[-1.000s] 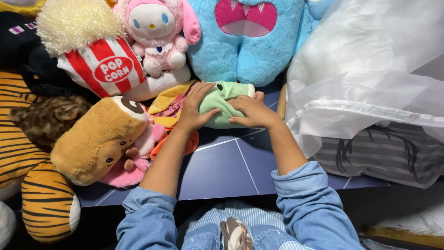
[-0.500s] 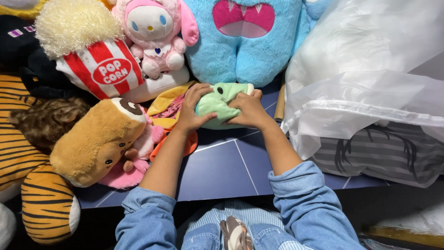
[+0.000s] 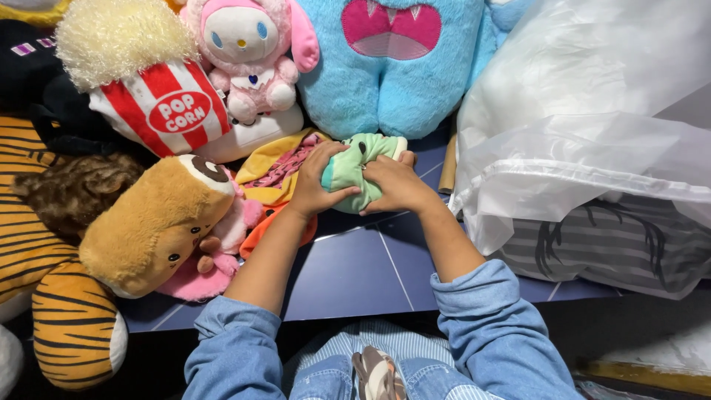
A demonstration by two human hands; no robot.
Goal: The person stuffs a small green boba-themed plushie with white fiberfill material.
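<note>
Green plush toy, squeezed between both closed hands, lies tilted up-right.

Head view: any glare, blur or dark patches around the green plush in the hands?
Head view: green plush sharp and evenly lit between left hand and right hand; clear plastic bag washes out bright white; black plush and bottom edge sink into shadow.

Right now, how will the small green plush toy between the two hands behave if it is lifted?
The small green plush toy probably feels soft and floppy: the left hand and right hand dent it. Likely light, and its fuzzy fabric seems unlikely to slip.
</note>
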